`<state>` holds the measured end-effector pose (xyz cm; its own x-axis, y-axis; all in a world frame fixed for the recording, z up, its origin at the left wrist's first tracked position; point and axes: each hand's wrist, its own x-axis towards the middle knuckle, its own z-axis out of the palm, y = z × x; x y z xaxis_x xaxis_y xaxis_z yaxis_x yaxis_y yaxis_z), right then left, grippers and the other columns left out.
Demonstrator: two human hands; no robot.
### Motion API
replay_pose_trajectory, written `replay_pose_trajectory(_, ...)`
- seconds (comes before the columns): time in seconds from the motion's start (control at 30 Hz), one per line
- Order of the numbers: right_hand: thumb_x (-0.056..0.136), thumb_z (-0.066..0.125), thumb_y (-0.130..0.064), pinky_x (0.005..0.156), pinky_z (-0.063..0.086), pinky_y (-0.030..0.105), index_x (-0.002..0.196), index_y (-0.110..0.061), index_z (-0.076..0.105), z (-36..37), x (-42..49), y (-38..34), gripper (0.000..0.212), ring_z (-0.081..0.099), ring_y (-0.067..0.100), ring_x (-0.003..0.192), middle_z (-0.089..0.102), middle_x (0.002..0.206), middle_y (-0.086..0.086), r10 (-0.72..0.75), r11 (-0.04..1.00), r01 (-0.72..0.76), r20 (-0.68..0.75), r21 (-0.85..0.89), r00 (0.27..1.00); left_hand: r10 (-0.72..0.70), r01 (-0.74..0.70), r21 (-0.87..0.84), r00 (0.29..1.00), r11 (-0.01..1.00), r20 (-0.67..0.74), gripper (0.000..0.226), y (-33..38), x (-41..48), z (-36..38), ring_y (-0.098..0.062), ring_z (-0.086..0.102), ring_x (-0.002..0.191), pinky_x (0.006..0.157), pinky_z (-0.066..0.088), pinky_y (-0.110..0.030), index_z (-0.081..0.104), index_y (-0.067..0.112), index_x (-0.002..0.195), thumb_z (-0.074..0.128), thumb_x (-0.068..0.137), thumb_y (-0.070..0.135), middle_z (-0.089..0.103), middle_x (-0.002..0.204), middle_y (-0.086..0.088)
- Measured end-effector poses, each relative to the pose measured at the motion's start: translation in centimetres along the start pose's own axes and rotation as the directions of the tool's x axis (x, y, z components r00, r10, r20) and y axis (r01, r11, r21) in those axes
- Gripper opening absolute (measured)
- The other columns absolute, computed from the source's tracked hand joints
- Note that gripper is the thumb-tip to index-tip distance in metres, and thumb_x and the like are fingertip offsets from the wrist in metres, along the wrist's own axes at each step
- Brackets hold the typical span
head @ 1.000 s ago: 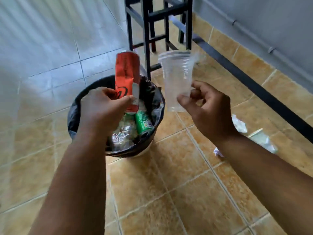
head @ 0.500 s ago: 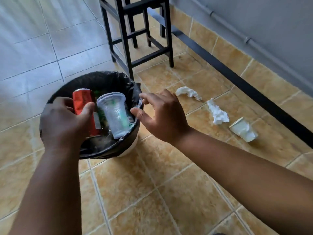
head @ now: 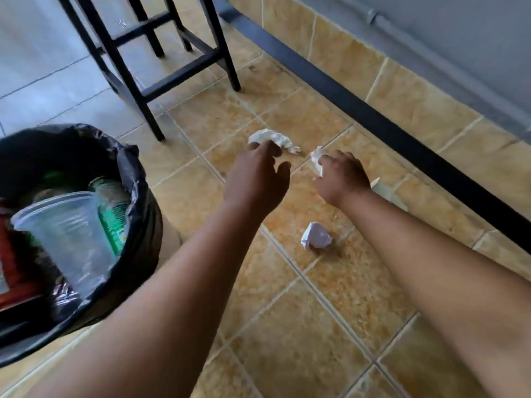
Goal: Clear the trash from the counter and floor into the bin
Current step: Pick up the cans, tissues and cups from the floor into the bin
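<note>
You are showing two bare forearms, entering at about 7 o'clock and 4 o'clock. You are wearing no sleeves over the visible stretch. Your left hand point(head: 257, 179) and right hand point(head: 342, 178) are bare, gloveless, and you are wearing no watch or band at either wrist. Rings cannot be judged, since your fingers are showing only partly and slightly blurred.

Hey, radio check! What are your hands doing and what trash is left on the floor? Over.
Left hand open over a tissue. Right hand closing on another tissue. Paper ball and paper cup on floor. Bin left, nothing blocking.
</note>
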<state>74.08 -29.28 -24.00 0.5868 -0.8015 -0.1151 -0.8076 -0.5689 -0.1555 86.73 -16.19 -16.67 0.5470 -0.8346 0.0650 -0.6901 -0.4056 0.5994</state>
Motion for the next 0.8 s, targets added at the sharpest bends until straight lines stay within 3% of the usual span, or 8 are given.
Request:
replay_pose_trajectory(0.1,0.087,0.051,-0.02,0.097,0.04,0.041,0.116,-0.011,0.059,1.5,1.0,1.3,0.031,0.049,0.035,0.116,0.054,0.126,0.015,-0.013,0.994,0.019,0.057,-0.111,0.998,-0.084,0.053,0.176,0.981,0.983,0.176,0.039,-1.4,4.1,4.2,-0.032,0.064,0.106,0.086,0.054,-0.04,0.061,0.013,0.124,0.062,0.09,0.031,0.063,0.124,-0.012)
replay_pose_trajectory(0.23,0.087,0.05,-0.016,0.097,0.038,0.041,0.116,-0.014,0.059,2.7,1.7,1.8,0.03,0.049,0.034,0.115,0.053,0.124,0.013,-0.06,0.978,0.083,0.125,-0.19,0.99,-0.164,0.0,0.409,0.916,0.913,0.366,0.051,-4.2,8.0,8.5,-0.034,0.056,0.12,0.093,0.051,-0.042,0.051,0.011,0.136,0.063,0.089,0.028,0.047,0.144,-0.015)
replay_pose_trajectory(0.37,0.089,0.046,-0.017,0.099,0.037,0.041,0.116,-0.017,0.06,3.4,2.2,1.9,0.031,0.05,0.033,0.116,0.053,0.125,0.012,-0.079,0.963,0.127,0.2,-0.239,0.977,-0.139,-0.112,0.501,0.888,0.858,0.438,0.067,-6.4,10.5,10.6,-0.038,0.037,0.137,0.107,0.041,-0.045,0.038,0.008,0.146,0.064,0.089,0.031,0.033,0.154,-0.018)
replay_pose_trajectory(0.5,0.087,0.049,-0.017,0.1,0.035,0.042,0.117,-0.017,0.061,4.1,1.9,1.8,0.032,0.052,0.032,0.116,0.051,0.128,0.01,-0.087,0.946,0.159,0.253,-0.282,0.964,-0.172,-0.144,0.536,0.851,0.832,0.496,0.089,-7.9,13.0,10.5,-0.033,0.001,0.153,0.119,0.027,-0.052,0.011,0.015,0.157,0.067,0.089,0.026,-0.004,0.167,-0.006)
replay_pose_trajectory(0.57,0.087,0.05,-0.016,0.1,0.036,0.042,0.116,-0.016,0.062,4.3,1.9,1.6,0.031,0.052,0.032,0.115,0.051,0.127,0.011,-0.087,0.949,0.154,0.241,-0.276,0.967,-0.196,-0.154,0.543,0.824,0.825,0.532,0.095,-8.2,14.2,10.2,-0.033,-0.001,0.153,0.12,0.025,-0.053,-0.002,0.02,0.158,0.065,0.091,0.026,-0.012,0.167,-0.003)
replay_pose_trajectory(0.63,0.087,0.051,-0.015,0.099,0.036,0.041,0.116,-0.016,0.061,4.5,1.7,1.4,0.031,0.052,0.032,0.114,0.05,0.127,0.011,-0.082,0.953,0.141,0.222,-0.267,0.971,-0.206,-0.152,0.523,0.801,0.839,0.563,0.097,-8.2,14.9,9.9,-0.038,0.014,0.151,0.118,0.028,-0.053,-0.01,0.024,0.157,0.063,0.093,0.027,-0.001,0.168,-0.006)
replay_pose_trajectory(0.7,0.088,0.049,-0.013,0.098,0.037,0.04,0.116,-0.014,0.06,4.9,1.4,1.0,0.031,0.053,0.033,0.113,0.049,0.127,0.013,-0.096,0.953,0.15,0.206,-0.262,0.974,-0.208,-0.141,0.517,0.803,0.844,0.559,0.096,-8.5,15.2,9.7,-0.042,0.032,0.142,0.111,0.036,-0.054,-0.011,0.027,0.157,0.062,0.094,0.029,0.024,0.162,-0.015)
replay_pose_trajectory(0.8,0.087,0.048,-0.01,0.098,0.037,0.041,0.116,-0.01,0.06,5.1,1.3,0.8,0.031,0.052,0.035,0.113,0.048,0.128,0.017,-0.105,0.961,0.149,0.19,-0.233,0.976,-0.175,-0.174,0.566,0.844,0.806,0.508,0.08,-8.9,14.6,10.0,-0.04,0.048,0.126,0.095,0.045,-0.05,0.008,0.027,0.158,0.059,0.095,0.027,0.053,0.138,-0.019)
